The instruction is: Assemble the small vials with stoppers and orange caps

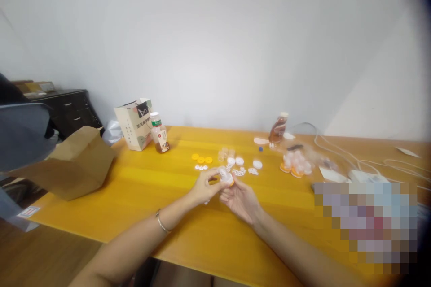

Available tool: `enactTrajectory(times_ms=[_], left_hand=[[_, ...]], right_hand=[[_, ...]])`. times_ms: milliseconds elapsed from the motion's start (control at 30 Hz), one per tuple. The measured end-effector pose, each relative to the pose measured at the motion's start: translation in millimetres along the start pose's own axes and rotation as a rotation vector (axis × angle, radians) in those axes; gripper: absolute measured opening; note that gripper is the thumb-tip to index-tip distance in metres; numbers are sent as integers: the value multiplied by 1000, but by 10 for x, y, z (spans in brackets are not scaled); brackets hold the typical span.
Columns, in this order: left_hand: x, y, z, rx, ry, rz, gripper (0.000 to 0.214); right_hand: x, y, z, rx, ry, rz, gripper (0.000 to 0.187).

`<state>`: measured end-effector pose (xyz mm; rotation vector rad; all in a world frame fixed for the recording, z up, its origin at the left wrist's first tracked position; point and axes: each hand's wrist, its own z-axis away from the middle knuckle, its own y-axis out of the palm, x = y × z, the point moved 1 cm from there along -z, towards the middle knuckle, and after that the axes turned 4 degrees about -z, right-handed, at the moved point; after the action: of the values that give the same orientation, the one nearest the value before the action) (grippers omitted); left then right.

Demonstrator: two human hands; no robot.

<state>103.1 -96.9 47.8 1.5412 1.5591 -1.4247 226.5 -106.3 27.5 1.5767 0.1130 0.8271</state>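
Note:
A small whitish see-through container with an orange rim (226, 176) is held up over the table between both hands. My left hand (206, 184) pinches its upper body from the left. The fingers of my right hand (240, 198) close on its orange end from the right. Just beyond lie several small white perforated discs (239, 171), white round caps (239, 161) and clear cups (226, 154). Yellow discs (201, 160) and small white pieces (201, 167) lie in rows to the left. On the right is a cluster of similar pale containers with orange rims (296, 163).
On the wooden table (188, 233) stand a paper gift bag (134, 125), a drink bottle (159, 133) and a brown bottle (279, 128). An open brown paper bag (76, 161) sits at the left edge. White cables (340, 150) trail at right, near a pixelated patch.

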Motion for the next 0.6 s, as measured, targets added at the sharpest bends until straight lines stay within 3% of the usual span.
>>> enactTrajectory(times_ms=[167, 433, 600], left_hand=[[52, -18, -47, 19, -4, -16, 26], [62, -6, -67, -78, -66, -53, 30], [79, -16, -80, -97, -43, -91, 31]], right_hand=[[-30, -14, -13, -27, -170, 54, 6], [-94, -125, -78, -49, -402, 220, 20], [-55, -120, -54, -47, -469, 371, 25]])
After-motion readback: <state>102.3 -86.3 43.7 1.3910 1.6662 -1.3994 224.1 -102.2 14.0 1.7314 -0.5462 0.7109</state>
